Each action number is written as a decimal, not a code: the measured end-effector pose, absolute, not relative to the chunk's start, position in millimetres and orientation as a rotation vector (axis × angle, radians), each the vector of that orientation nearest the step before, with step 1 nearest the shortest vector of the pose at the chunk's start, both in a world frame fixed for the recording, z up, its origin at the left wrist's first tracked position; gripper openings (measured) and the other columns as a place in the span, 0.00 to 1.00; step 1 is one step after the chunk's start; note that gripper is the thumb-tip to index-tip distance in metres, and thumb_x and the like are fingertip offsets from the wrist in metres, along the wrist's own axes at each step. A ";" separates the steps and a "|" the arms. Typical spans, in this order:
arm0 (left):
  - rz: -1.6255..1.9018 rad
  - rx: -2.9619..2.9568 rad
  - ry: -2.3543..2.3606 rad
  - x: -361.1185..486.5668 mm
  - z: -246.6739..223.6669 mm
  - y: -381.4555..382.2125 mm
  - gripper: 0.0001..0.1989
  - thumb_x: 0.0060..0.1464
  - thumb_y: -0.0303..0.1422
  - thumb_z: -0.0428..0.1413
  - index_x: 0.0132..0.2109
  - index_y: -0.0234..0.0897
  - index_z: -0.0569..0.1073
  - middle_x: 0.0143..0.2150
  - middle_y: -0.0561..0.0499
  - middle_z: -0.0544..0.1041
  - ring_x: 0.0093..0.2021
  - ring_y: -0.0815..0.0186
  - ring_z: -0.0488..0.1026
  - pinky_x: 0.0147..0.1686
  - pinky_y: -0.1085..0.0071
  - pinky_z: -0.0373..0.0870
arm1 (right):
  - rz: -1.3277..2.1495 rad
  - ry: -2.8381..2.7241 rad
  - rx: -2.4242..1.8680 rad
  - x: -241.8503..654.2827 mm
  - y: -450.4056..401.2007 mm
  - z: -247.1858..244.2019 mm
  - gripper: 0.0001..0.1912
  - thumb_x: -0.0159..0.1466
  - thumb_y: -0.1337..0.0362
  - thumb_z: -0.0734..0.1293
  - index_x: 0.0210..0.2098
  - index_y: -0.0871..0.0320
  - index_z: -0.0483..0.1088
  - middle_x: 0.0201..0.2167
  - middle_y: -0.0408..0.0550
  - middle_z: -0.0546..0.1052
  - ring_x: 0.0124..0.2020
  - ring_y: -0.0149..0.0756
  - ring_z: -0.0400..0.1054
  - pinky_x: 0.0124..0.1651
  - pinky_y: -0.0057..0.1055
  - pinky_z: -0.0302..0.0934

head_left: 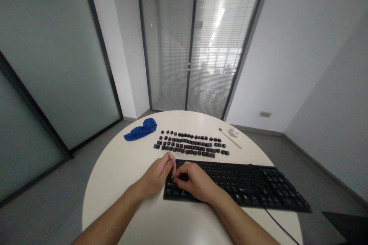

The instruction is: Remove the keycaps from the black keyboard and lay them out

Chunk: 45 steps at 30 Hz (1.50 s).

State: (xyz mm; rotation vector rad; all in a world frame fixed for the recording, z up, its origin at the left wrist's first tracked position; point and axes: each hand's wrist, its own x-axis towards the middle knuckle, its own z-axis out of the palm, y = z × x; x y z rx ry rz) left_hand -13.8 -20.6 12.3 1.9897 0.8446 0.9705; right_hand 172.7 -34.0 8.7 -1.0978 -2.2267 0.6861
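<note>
A black keyboard (244,183) lies on the table, many of its keys removed in the upper rows. My left hand (159,172) is at the keyboard's left end, its fingers bent and drawn together. My right hand (195,180) rests over the same left part, thumb and forefinger pinched close to the left fingertips. Whatever is between the fingers is too small or hidden to make out. Beyond the keyboard, loose black keycaps (211,155) are laid out in several rows.
The round cream table (115,183) carries a crumpled blue cloth (141,130) at the far left. A thin brush (231,139) and white crumpled tissue or cotton (234,133) lie at the far right. The keyboard's cable (280,225) runs over the front right edge.
</note>
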 end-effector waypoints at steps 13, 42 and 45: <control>0.746 2.138 0.824 -15.7 20.9 -28.0 0.16 0.68 0.34 0.42 0.32 0.38 0.66 0.30 0.52 0.73 0.32 0.65 0.69 0.37 0.69 0.65 | 0.716 -2.278 -0.949 175.1 -37.2 11.8 0.09 0.57 0.75 0.68 0.31 0.55 0.76 0.38 0.43 0.77 0.44 0.35 0.69 0.49 0.29 0.60; 0.643 2.100 0.745 -17.3 18.8 -25.9 0.13 0.65 0.31 0.44 0.32 0.38 0.66 0.28 0.53 0.73 0.30 0.66 0.70 0.35 0.72 0.66 | 0.642 -2.322 -0.971 172.8 -40.4 11.0 0.02 0.59 0.67 0.71 0.31 0.56 0.73 0.34 0.42 0.77 0.40 0.36 0.68 0.45 0.30 0.58; 0.685 2.088 0.745 -18.4 14.6 -24.0 0.12 0.65 0.31 0.43 0.33 0.38 0.65 0.28 0.54 0.73 0.30 0.66 0.69 0.36 0.71 0.66 | 0.662 -2.296 -0.986 172.8 -40.1 8.9 0.01 0.60 0.66 0.71 0.32 0.55 0.75 0.35 0.42 0.78 0.41 0.36 0.68 0.46 0.30 0.57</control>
